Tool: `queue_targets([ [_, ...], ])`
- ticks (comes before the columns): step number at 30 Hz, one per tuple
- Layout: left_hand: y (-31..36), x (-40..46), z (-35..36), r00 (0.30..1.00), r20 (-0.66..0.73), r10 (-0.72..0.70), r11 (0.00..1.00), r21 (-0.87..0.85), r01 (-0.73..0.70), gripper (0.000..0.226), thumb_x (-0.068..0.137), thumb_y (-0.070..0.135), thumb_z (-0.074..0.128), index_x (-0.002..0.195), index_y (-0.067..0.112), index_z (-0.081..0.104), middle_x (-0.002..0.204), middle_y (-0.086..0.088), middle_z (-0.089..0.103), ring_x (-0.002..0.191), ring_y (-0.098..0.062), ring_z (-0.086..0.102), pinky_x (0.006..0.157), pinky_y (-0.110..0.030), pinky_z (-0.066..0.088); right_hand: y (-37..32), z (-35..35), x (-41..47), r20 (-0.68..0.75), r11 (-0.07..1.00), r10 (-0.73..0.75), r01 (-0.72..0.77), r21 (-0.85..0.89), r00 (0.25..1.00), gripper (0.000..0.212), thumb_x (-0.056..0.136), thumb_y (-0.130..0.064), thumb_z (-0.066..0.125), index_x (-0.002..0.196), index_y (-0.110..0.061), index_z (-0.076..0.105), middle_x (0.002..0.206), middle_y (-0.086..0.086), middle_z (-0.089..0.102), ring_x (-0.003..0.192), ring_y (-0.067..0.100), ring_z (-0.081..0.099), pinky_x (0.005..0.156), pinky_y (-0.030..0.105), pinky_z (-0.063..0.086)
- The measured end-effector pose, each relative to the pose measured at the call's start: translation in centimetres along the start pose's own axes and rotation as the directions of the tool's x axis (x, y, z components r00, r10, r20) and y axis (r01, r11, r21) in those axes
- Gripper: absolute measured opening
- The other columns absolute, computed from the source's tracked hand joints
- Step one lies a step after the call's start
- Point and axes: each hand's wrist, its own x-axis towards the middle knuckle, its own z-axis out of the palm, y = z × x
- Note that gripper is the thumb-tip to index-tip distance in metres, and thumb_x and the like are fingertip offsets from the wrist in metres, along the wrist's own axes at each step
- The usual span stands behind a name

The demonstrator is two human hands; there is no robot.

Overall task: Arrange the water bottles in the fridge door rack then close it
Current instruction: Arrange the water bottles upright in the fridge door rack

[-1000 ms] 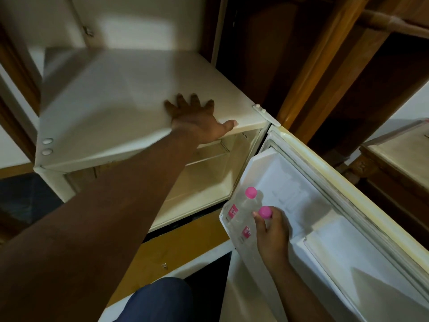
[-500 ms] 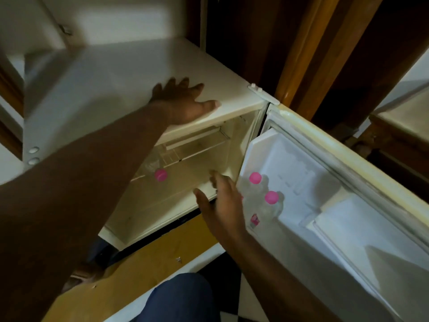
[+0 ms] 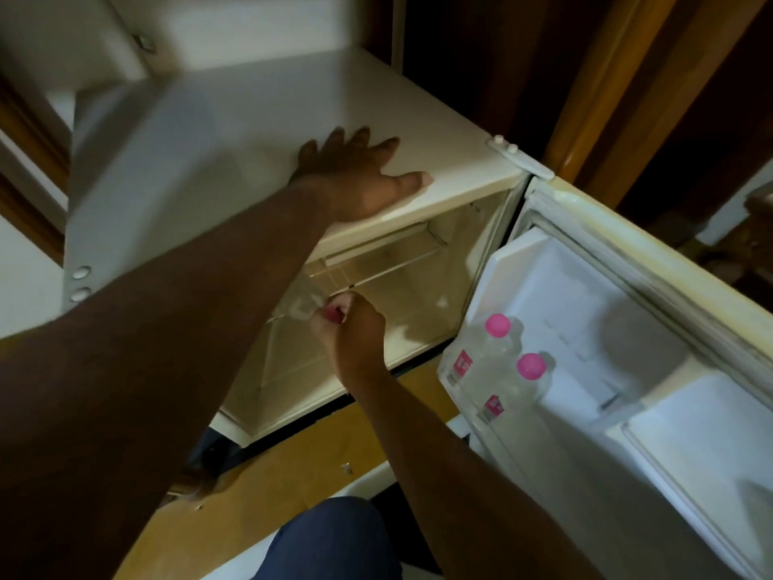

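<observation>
The fridge [image 3: 234, 161] stands open, and everything here is placed against it. Its door [image 3: 627, 311] swings out to the right, the rack [image 3: 464, 395] low on its inner face. The left hand [image 3: 359, 177] lies flat on the fridge top near the front edge, fingers spread, holding nothing, as it did a second ago.

Two bottles [image 3: 497, 362] with pink caps stand upright in the rack, touching each other.

The change is in the right hand [image 3: 355, 328]. A second ago it was at the rack by the second bottle; half a second ago it was crossing open-handed toward the cabinet. Now it is inside the fridge, at the front of the lower shelf, its grip closed round the pink cap of a third bottle [image 3: 301, 301], whose clear body lies back under the left forearm, partly hidden.

So two bottles look placed and a third is just being taken. What is likely left is to carry it to the rack beside the pair, then shut the door.
</observation>
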Motion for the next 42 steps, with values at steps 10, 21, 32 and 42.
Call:
queue_targets([
  [10, 0.1, -0.8, -0.2, 1.0, -0.016, -0.005, 1.0, -0.027, 0.005, 0.098, 0.074, 0.093, 0.016, 0.157, 0.041, 0.012, 0.169, -0.003, 0.005, 0.153, -0.034, 0.002, 0.119, -0.058, 0.005, -8.3, -17.7, -4.8, 0.3, 0.8, -0.179, 0.316, -0.509, 0.937, 0.01, 0.074, -0.02, 0.075, 0.079, -0.013, 0.069, 0.074, 0.008, 0.066, 0.066, 0.015, 0.062, 0.059, 0.022, 0.05],
  [21, 0.1, -1.2, -0.3, 1.0, -0.02, -0.004, 0.998, -0.055, 0.003, 0.094, 0.078, 0.09, 0.02, 0.158, 0.04, 0.013, 0.169, -0.004, 0.005, 0.153, -0.033, 0.002, 0.119, -0.057, 0.003, -7.4, -23.2, -6.8, 0.41, 0.244, 0.184, 0.362, -0.899, 0.893, 0.026, 0.079, -0.021, 0.074, 0.096, -0.002, 0.068, 0.089, 0.009, 0.065, 0.076, 0.022, 0.06, 0.072, 0.026, 0.047],
  [32, 0.0, -1.0, -0.2, 1.0, -0.03, -0.001, 0.999, -0.055, -0.001, 0.095, 0.077, 0.091, 0.019, 0.158, 0.041, 0.014, 0.169, -0.003, 0.005, 0.153, -0.034, 0.002, 0.119, -0.058, 0.004, -6.1, -21.9, -5.9, 0.299, 0.056, 0.323, 0.297, -0.953, 0.898, 0.041, 0.084, -0.022, 0.073, 0.118, -0.004, 0.06, 0.119, 0.014, 0.063, 0.103, 0.029, 0.064, 0.094, 0.039, 0.053],
  [42, 0.0, -1.0, -0.1, 0.999, -0.033, -0.002, 0.998, -0.059, 0.0, 0.095, 0.077, 0.091, 0.017, 0.158, 0.041, 0.013, 0.169, -0.004, 0.005, 0.153, -0.034, 0.001, 0.119, -0.059, 0.004, -3.9, -22.4, -5.8, 0.25, -0.144, 0.348, 0.315, -0.938, 0.904, 0.023, 0.088, -0.014, 0.064, 0.109, -0.008, 0.064, 0.108, 0.012, 0.068, 0.099, 0.031, 0.066, 0.088, 0.038, 0.054],
])
